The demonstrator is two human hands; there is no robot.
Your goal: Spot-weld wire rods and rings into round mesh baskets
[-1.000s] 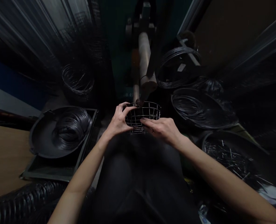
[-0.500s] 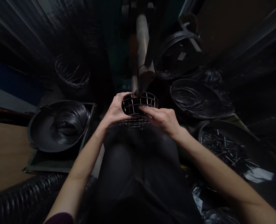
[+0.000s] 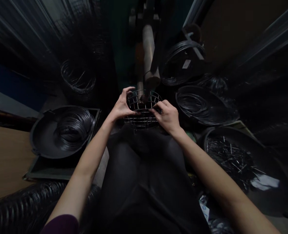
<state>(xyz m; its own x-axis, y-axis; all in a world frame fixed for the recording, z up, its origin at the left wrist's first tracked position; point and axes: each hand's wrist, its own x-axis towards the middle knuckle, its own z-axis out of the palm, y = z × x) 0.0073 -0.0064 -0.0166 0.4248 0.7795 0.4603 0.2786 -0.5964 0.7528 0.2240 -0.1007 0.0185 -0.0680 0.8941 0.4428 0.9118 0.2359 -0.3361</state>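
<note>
The fingers of the right hand [image 3: 167, 116] have been bent since the earlier frame, the dark, round wire basket [image 3: 145, 109] being pinched at its near rim's right part, gripped leftward by the left hand [image 3: 123, 105], and held crosswise between both at the near end of the grey cylindrical metal machine arm [image 3: 149, 48].

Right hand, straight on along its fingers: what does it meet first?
The basket: the right hand seems to touch its near rim. Farther along that line, the left hand probably comes next, though depth is unclear.
</note>
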